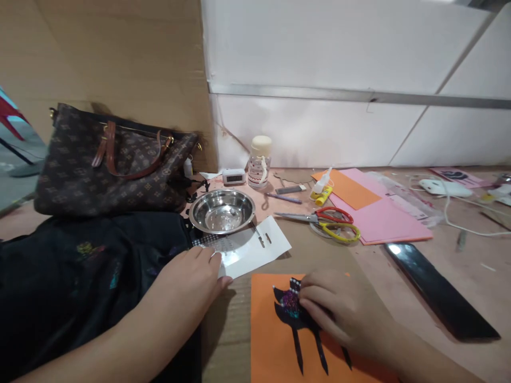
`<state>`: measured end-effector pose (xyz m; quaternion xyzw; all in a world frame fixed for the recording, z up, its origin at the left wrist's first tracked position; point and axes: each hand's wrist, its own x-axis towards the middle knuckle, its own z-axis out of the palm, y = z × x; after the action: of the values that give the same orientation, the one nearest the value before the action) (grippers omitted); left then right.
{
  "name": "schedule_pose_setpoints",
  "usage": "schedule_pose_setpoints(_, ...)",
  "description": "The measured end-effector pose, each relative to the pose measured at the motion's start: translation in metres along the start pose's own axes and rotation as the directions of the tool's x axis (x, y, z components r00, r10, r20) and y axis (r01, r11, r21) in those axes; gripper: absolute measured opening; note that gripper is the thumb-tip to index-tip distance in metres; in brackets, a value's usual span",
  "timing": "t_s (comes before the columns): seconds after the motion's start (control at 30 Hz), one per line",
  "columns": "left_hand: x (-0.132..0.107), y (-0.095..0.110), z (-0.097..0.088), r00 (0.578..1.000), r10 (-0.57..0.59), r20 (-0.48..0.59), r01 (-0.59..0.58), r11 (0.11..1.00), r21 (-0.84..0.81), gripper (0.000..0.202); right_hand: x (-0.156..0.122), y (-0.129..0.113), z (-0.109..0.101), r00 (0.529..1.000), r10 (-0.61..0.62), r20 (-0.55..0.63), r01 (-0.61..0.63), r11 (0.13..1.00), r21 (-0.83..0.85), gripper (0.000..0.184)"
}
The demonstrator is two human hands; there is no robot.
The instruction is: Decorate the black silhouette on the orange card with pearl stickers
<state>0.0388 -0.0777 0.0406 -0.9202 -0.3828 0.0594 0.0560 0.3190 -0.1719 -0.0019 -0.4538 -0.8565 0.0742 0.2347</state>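
A white-backed sheet of stick-on gems (245, 258) lies partly under a steel bowl (222, 211). At its near edge is my left hand (195, 276), fingers curled over the edge and thumb below. To the right, a black paper cutout (297, 318) with long pointed strips lies on an orange sheet (267, 356). White pearl beads line its top edge, and purple and teal glitter covers its middle. My right hand (339, 306) rests on the cutout's upper right, fingertips pressed together by the pearls. Whatever sits between those fingertips is hidden.
Scissors (319, 219), a glue bottle (322, 183) and pink paper (391, 218) lie beyond my hands. A black phone (439, 290) is at right. A handbag (115, 165), dark cloth (88, 266) and lidded bottle (259, 165) stand left and back.
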Motion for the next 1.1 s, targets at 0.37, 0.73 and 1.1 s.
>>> schedule_pose_setpoints(0.37, 0.017, -0.003, 0.034, 0.999, 0.045, 0.015, -0.042, 0.987, -0.153, 0.056, 0.005, -0.004, 0.002, 0.996, 0.061, 0.068, -0.063, 0.998, 0.023, 0.017)
schedule_pose_setpoints(0.73, 0.03, -0.011, 0.056, 0.969, 0.137, -0.205, -0.197, 0.931, -0.307, 0.034, 0.003, 0.025, -0.017, 0.982, 0.182, -0.046, -0.188, 0.965, -0.185, 0.02)
schedule_pose_setpoints(1.1, 0.031, -0.022, 0.062, 0.955, 0.153, -0.254, -0.242, 0.897, -0.369, 0.018, 0.019, 0.129, -0.035, 0.902, 0.43, 0.024, -0.402, 0.861, -0.31, 0.052)
